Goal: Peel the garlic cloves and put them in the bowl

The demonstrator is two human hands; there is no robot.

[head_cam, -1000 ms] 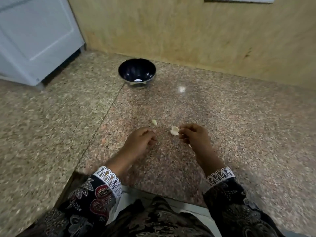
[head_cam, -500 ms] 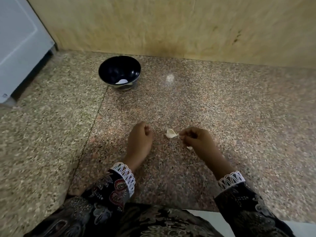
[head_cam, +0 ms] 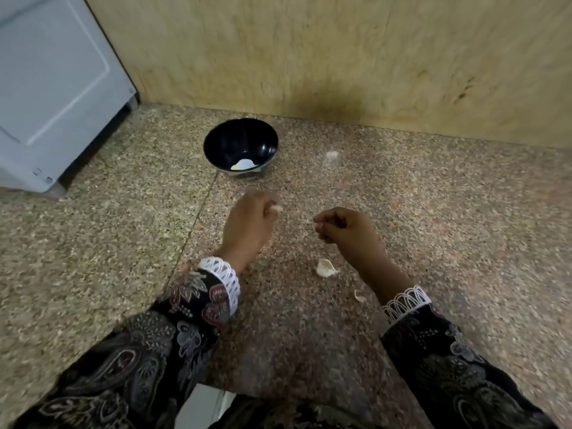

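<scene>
Here, left hand (head_cam: 247, 226) pinches small garlic clove (head_cam: 276, 208), bowl (head_cam: 240, 143) just beyond. Right hand (head_cam: 346, 229) curled, contents unclear. Peel (head_cam: 325, 268) between wrists. Clove likely light, slippery; fingertip pinch suits.

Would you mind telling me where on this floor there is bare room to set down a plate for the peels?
Bare speckled floor runs right of the right hand to the wall, and left of the left hand toward the white appliance. It is crowded between the hands and by the bowl, where a garlic skin and a smaller scrap lie.
</scene>
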